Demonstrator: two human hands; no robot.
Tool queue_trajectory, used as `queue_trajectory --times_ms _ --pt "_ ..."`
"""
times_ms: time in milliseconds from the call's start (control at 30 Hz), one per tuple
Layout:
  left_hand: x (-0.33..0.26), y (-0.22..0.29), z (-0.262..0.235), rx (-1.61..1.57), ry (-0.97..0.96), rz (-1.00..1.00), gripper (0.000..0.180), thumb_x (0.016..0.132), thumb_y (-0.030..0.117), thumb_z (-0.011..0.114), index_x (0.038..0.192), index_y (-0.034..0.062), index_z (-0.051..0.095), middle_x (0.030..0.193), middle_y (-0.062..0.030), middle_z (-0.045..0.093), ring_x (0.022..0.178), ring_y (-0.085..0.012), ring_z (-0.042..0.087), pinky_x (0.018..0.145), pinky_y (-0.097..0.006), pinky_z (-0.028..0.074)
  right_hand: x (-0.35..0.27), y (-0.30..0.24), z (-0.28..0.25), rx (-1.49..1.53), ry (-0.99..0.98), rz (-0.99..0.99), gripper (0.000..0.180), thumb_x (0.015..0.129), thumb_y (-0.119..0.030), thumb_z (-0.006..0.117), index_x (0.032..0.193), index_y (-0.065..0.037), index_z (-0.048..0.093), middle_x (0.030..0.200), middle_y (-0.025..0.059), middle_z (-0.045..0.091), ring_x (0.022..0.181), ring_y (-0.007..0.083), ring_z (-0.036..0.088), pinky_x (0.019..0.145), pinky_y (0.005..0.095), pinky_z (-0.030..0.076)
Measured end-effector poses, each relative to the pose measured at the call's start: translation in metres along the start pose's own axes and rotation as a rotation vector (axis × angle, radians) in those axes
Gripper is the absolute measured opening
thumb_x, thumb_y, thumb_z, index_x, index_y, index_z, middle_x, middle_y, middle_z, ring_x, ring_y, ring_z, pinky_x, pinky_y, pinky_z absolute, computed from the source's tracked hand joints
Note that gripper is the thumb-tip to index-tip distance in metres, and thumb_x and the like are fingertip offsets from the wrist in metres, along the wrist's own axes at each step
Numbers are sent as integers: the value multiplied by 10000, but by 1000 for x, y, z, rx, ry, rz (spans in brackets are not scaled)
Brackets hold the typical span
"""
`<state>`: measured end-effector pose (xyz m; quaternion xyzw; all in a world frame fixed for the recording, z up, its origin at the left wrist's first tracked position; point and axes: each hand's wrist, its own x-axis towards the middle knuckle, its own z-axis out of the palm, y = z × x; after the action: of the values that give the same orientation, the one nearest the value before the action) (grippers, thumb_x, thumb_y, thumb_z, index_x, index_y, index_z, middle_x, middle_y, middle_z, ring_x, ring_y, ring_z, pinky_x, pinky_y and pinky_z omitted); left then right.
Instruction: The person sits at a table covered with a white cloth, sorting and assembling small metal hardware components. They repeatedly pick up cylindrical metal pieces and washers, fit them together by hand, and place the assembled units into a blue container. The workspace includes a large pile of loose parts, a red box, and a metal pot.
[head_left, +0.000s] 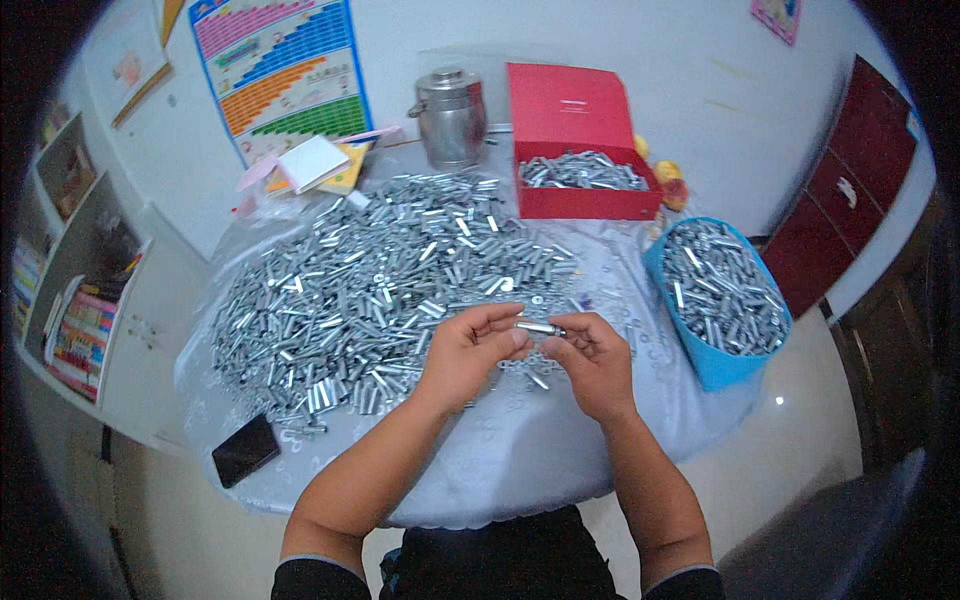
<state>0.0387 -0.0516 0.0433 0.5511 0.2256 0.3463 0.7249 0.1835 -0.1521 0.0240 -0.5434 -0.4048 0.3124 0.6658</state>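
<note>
Between my two hands, above the near edge of the pile, is a short shiny metal sleeve (537, 327) lying about level. My left hand (470, 350) has its fingers curled at the sleeve's left end. At the other end, the thumb and fingers of my right hand (595, 365) pinch it. A large heap of similar silvery metal sleeves (370, 285) spreads over the table to the left and beyond my hands. Small washers (645, 345) are scattered to the right of my right hand.
A cloth-covered table (470, 480) bears a dark phone (246, 451) at the near left. A red box (588, 205) of metal pieces and a steel canister (450, 118) stand at the back. Right of the hands is a blue bin (712, 365) full of metal pieces.
</note>
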Motion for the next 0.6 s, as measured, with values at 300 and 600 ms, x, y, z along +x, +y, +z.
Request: queue_trajectory --times_ms 300,600 --pt "27 -31 68 -42 -308 -109 232 894 101 624 1085 -31 636 891 -135 683 749 -195 676 673 -298 570 -42 -11 -81 -20 176 38 185 881 -34 628 1050 41 609 863 86 658 745 134 630 694 259 512" --pt "61 -59 158 -88 -423 -129 248 911 90 598 1117 -47 608 960 -150 674 800 -204 674 715 -312 577 -52 -35 -138 -92 589 -33 171 885 -57 612 1021 47 622 819 81 649 693 131 621 646 257 511"
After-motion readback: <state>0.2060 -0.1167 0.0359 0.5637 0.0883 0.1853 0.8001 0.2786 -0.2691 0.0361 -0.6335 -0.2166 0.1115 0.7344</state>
